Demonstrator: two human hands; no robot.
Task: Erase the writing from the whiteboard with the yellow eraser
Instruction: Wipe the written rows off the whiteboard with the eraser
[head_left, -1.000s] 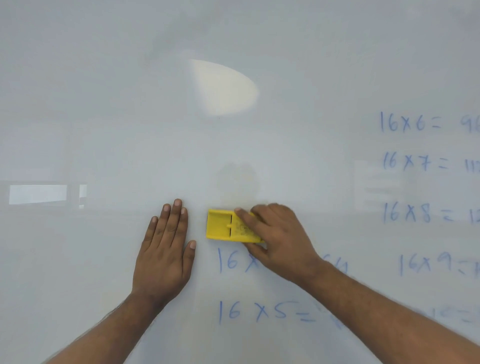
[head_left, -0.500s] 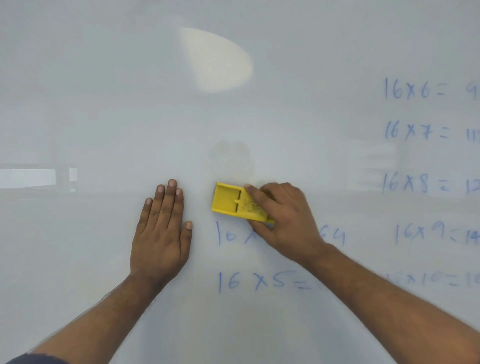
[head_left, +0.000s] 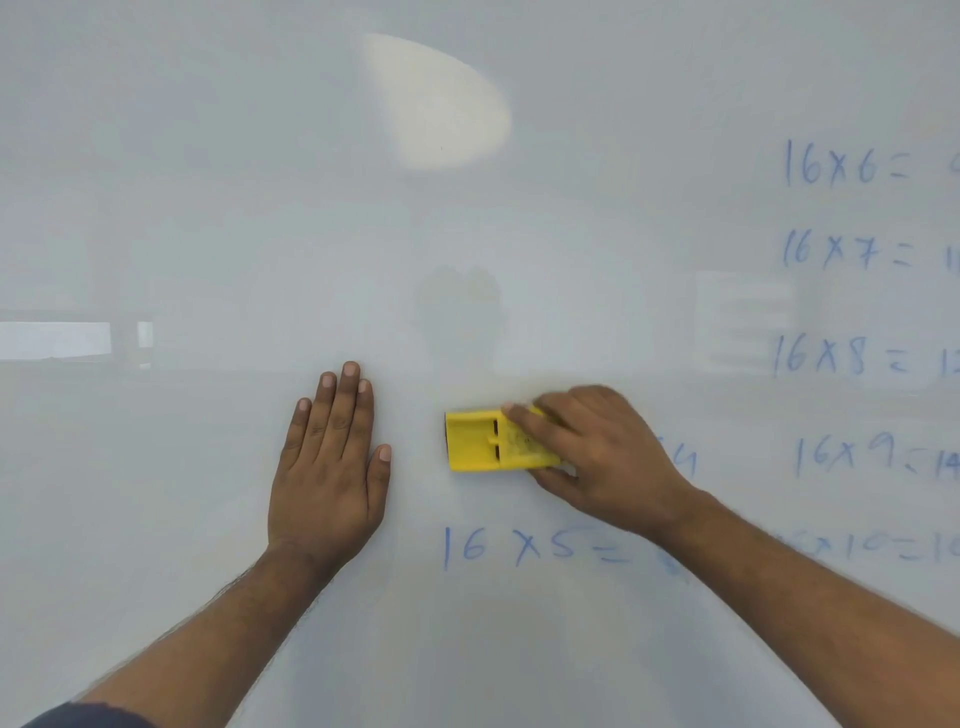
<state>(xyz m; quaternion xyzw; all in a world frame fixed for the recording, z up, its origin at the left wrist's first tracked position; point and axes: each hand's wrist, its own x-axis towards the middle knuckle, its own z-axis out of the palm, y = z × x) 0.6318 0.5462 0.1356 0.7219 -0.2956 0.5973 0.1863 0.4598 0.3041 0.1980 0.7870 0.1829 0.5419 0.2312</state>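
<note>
A whiteboard (head_left: 208, 182) fills the view. My right hand (head_left: 602, 457) grips the yellow eraser (head_left: 478, 441) and holds it against the board, over the spot where the "16 x 4" line stood; only a faint "4" (head_left: 688, 462) shows right of my hand. Just below runs the blue line "16 x 5 =" (head_left: 530, 548), its end hidden by my right forearm. A column of blue lines, "16 x 6" (head_left: 841, 166) down to "16 x 10" (head_left: 857, 548), stands at the right. My left hand (head_left: 327, 467) lies flat on the board, fingers straight, left of the eraser.
A bright oval light reflection (head_left: 436, 104) sits high on the board. Pale window reflections show at the left edge (head_left: 57, 340) and at mid right (head_left: 743, 317). The left and upper parts of the board carry no writing.
The eraser has moved down onto the "16 x 4" line, whose left part no longer shows. My left hand has stayed flat on the board.
</note>
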